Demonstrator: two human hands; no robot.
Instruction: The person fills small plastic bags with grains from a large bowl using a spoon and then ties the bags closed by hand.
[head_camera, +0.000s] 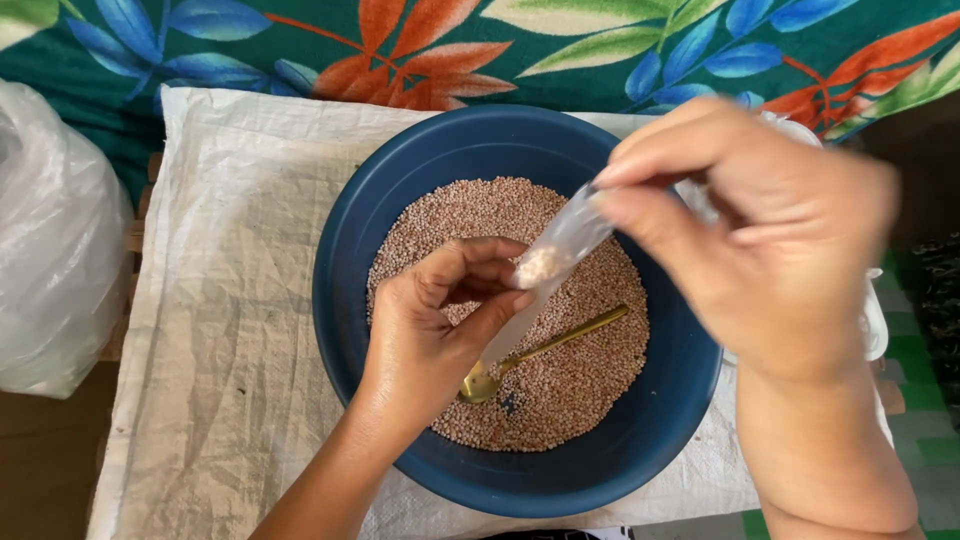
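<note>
Item: small clear plastic pouch (556, 250), narrow, partly filled with pale grains; held tilted over a dark blue round bowl (400, 170). The upper end is pinched between thumb and forefinger of the right hand (770, 240), remaining fingers curled. The lower part is pinched between thumb and fingers of the left hand (440, 320), which is positioned above the bowl's middle.

Bowl contents: a layer of small pinkish-brown grains (580, 380) covering the bottom. A gold-coloured spoon (540, 350) is laid on the grains, handle pointed up and to the right, bowl end just beside the left hand.

Support: a white woven sack (230, 300), spread flat beneath the bowl.

Surroundings: a green cloth (600, 50) printed with orange and blue leaves, seen beyond the sack; a crumpled white plastic bag (50, 250) at the left edge, well apart from the bowl.
</note>
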